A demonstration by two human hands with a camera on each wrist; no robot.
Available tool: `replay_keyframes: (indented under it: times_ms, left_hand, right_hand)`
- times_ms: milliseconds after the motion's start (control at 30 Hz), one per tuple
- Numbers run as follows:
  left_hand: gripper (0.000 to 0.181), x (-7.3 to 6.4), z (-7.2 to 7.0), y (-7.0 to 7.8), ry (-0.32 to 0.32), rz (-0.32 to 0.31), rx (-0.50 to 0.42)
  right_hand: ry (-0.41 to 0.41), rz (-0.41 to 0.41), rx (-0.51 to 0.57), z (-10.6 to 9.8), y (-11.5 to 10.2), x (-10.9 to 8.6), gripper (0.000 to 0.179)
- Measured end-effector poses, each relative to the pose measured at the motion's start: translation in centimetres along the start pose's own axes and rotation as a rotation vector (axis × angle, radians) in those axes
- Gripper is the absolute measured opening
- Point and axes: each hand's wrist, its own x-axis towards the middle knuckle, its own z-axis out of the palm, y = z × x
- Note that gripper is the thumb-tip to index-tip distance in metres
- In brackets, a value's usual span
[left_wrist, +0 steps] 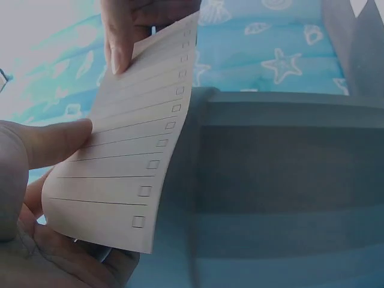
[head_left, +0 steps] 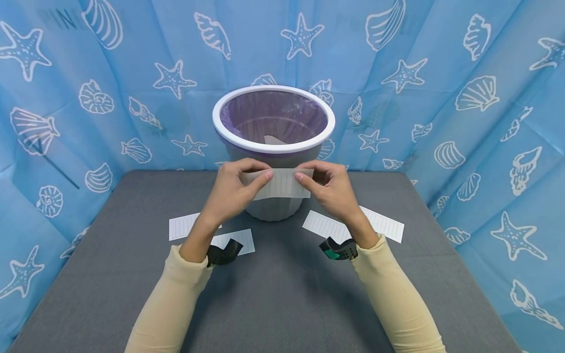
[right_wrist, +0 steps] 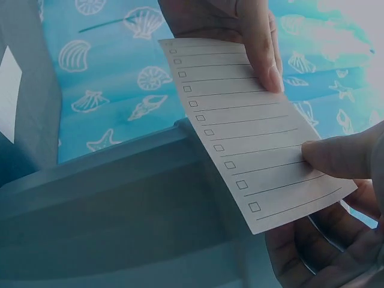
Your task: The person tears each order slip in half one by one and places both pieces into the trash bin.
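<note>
Between my two hands stretches a checklist paper slip (head_left: 282, 184), lined and with small checkbox squares down one edge, as both wrist views show. My left hand (head_left: 238, 189) pinches its left end, thumb on the near face and fingers behind. The right hand (head_left: 328, 186) pinches the other end the same way. In the left wrist view the slip (left_wrist: 126, 144) bows slightly. The hands are in front of a grey trash can (head_left: 273, 208) with a white rim (head_left: 273, 147) and a purple liner (head_left: 273, 105). Inside it a pale piece of paper (head_left: 273, 140) shows.
Other lined slips lie on the grey table (head_left: 282, 304): one slip (head_left: 181, 227) and another slip (head_left: 243, 240) at left, one slip (head_left: 324, 225) and another slip (head_left: 384, 225) at right, partly behind the forearms. A blue shell-patterned curtain (head_left: 265, 39) hangs behind.
</note>
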Motion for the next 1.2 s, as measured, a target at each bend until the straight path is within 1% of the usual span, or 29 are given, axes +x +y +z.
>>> replay_keyframes:
  times_ms: [167, 267, 433, 667, 900, 1000, 1200]
  left_hand:
    - [0.017, 0.3, 0.1, 0.2, -0.001, -0.002, -0.008]
    - [0.016, 0.4, 0.2, 0.2, -0.010, -0.009, -0.024]
    - [0.016, 0.4, 0.3, 0.4, -0.028, 0.001, -0.049]
    - [0.016, 0.6, 0.4, 0.4, -0.033, 0.017, -0.053]
    - [0.015, 0.6, 0.4, 0.6, -0.032, 0.016, -0.045]
    - [0.014, 0.7, 0.4, 0.7, -0.028, 0.009, -0.042]
    - [0.013, 0.6, 0.4, 0.8, -0.028, -0.042, -0.077]
  right_hand:
    - [-0.012, 0.014, 0.019, -0.1, -0.3, 0.2, 0.014]
    - [-0.022, 0.000, 0.032, 0.0, -0.5, 0.3, 0.015]
    - [-0.031, -0.035, 0.023, 0.5, -0.9, 0.7, 0.015]
    - [-0.034, -0.069, -0.030, 0.8, -1.2, 1.2, 0.010]
    - [-0.034, -0.080, -0.039, 1.0, -1.4, 1.4, 0.008]
    - [-0.036, -0.089, -0.030, 1.0, -1.4, 1.4, 0.006]
    - [-0.033, -0.112, -0.017, 1.2, -1.5, 1.5, 0.005]
